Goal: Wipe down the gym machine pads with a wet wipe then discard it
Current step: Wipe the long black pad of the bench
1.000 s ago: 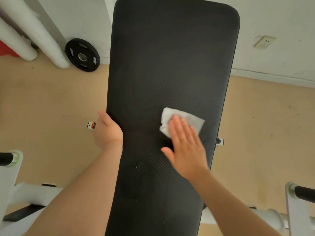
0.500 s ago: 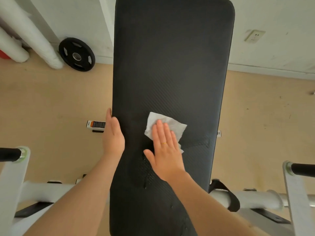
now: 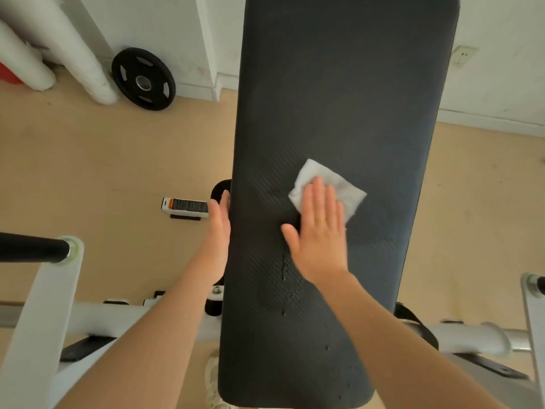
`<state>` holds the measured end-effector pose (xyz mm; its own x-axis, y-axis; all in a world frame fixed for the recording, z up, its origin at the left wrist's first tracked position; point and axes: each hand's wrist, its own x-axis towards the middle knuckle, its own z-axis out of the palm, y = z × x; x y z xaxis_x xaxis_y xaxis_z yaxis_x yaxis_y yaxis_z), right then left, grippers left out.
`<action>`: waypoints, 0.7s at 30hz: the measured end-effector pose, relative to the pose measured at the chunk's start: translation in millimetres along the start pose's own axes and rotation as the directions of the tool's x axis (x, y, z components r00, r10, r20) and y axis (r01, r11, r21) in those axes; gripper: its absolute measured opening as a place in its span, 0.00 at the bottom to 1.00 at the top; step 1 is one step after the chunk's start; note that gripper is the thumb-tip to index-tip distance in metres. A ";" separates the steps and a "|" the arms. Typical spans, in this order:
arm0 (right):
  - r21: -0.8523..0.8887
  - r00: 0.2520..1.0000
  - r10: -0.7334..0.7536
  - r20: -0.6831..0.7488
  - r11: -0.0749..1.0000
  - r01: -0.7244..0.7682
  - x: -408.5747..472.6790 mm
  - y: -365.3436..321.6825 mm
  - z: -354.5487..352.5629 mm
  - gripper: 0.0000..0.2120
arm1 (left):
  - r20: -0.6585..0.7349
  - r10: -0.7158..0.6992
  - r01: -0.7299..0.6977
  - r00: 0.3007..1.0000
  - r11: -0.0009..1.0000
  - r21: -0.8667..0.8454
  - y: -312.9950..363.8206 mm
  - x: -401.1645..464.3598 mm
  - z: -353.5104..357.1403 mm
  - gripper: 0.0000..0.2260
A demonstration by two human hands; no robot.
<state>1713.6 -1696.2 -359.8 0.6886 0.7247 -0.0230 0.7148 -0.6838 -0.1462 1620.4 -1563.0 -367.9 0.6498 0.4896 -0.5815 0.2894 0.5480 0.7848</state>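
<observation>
1. Wipe (image 3: 330,187): white, crumpled, flat on black pad (image 3: 339,98), about mid-width, clear of both long edges.
2. Right hand (image 3: 320,231): fingers straight, close together, pressing wipe; thumb spread onto bare pad.
3. Left hand (image 3: 218,222): fingers straight, against pad's left edge.
4. Bare pad beyond the wipe; droplets nearer the person.
5. Weight plate (image 3: 143,79) leans by wall.
</observation>
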 end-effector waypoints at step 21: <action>-0.036 0.977 -0.209 0.033 0.977 0.210 7.9 -61.8 9.1 0.34 | 0.102 -0.103 0.118 0.989 0.980 -0.160 1.4 -10.5 -39.5 0.39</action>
<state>1673.8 -1647.4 -359.9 0.5199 0.8539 -0.0248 0.8474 -0.5191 -0.1117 1586.3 -1540.5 -369.1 0.6848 0.3590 -0.6342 0.2482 0.7033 0.6661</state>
